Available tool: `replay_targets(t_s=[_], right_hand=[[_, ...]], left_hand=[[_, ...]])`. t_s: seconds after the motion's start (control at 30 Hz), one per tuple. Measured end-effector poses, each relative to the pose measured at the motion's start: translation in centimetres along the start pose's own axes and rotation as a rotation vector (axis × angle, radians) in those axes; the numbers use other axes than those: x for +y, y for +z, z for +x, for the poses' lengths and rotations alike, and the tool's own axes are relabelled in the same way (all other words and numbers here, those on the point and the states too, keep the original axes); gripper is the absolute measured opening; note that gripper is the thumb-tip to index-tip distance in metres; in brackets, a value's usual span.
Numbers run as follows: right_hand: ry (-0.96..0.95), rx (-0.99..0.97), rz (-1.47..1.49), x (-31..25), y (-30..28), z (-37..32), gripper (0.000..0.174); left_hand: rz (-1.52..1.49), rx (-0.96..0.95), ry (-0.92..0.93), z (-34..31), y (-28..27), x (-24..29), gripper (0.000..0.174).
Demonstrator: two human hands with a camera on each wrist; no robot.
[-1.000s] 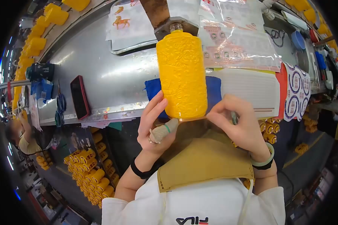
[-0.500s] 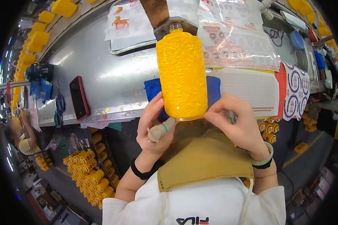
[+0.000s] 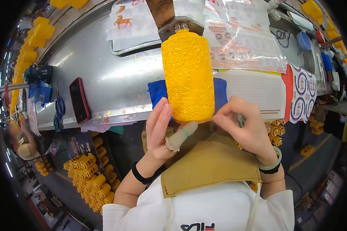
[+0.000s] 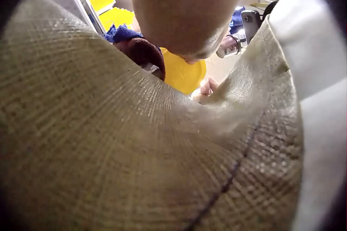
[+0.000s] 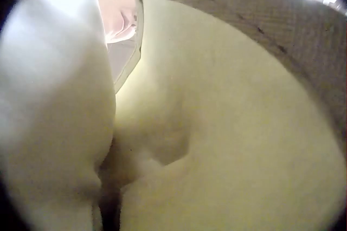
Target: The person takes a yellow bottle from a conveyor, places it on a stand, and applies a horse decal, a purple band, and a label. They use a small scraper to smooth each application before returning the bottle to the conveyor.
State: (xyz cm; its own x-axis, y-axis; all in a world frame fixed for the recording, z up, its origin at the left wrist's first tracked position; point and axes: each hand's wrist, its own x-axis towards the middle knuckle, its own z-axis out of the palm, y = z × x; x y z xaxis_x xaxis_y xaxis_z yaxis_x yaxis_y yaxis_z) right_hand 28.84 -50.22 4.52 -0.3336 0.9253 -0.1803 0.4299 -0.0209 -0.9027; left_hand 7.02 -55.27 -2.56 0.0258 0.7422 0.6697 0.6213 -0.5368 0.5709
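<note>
A yellow bottle (image 3: 187, 77) with a raised pattern lies in the middle of the head view, its clear neck at a metal holder (image 3: 179, 26). My left hand (image 3: 162, 134) is at its lower left, fingers extended and the thumb, in a fabric cover with a green band, at the base edge. My right hand (image 3: 245, 125) has thumb and index fingertips together at the lower right edge; a small grey-green object (image 3: 240, 120) sits within its curled fingers. The left wrist view shows part of the yellow bottle (image 4: 184, 74); cloth mostly fills the right wrist view.
A blue cloth (image 3: 220, 92) lies under the bottle. On the metal table (image 3: 104, 69) are a phone (image 3: 80, 101) and scissors (image 3: 59, 107) to the left, printed sheets (image 3: 239, 42) and a white stack (image 3: 256, 92) to the right. Yellow bottles (image 3: 90, 179) stand below left; another person (image 3: 25, 144) is beyond.
My left thumb has moved right along the bottle's base and is straighter; the other left fingers point more upward. The right hand stays nearly in place at the lower right edge.
</note>
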Motion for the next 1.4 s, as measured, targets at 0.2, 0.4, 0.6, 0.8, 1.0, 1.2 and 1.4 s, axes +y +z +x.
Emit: replay_targets(t_s=[0.2, 0.4, 0.6, 0.8, 1.0, 1.2, 1.4], right_hand=[[0.002, -0.006, 0.013, -0.1, 0.3, 0.0, 0.011], [0.003, 0.002, 0.046, -0.5, 0.4, -0.2, 0.011], [0.007, 0.016, 0.019, 0.0, 0.1, -0.2, 0.01], [0.012, 0.017, -0.012, 0.4, 0.1, -0.1, 0.01], [0.002, 0.033, 0.022, 0.1, 0.3, 0.0, 0.011], [-0.002, 0.027, 0.01, 0.0, 0.3, 0.0, 0.012], [-0.027, 0.044, -0.021, 0.6, 0.1, -0.1, 0.012]], left_hand=[[-0.179, -0.043, -0.019, 1.2, 0.6, -0.3, 0.041], [-0.497, 0.136, -0.353, -2.1, 1.0, -0.9, 0.054], [0.003, 0.015, -0.052, -1.1, -0.2, -0.6, 0.042], [0.113, 0.021, 0.105, -0.3, 0.2, -0.4, 0.032], [-0.149, -0.061, -0.097, 0.2, 0.5, -0.2, 0.04], [-0.105, -0.009, -0.157, -1.5, -0.2, -0.5, 0.05], [0.013, -0.003, 0.078, 0.5, 0.5, 0.5, 0.028]])
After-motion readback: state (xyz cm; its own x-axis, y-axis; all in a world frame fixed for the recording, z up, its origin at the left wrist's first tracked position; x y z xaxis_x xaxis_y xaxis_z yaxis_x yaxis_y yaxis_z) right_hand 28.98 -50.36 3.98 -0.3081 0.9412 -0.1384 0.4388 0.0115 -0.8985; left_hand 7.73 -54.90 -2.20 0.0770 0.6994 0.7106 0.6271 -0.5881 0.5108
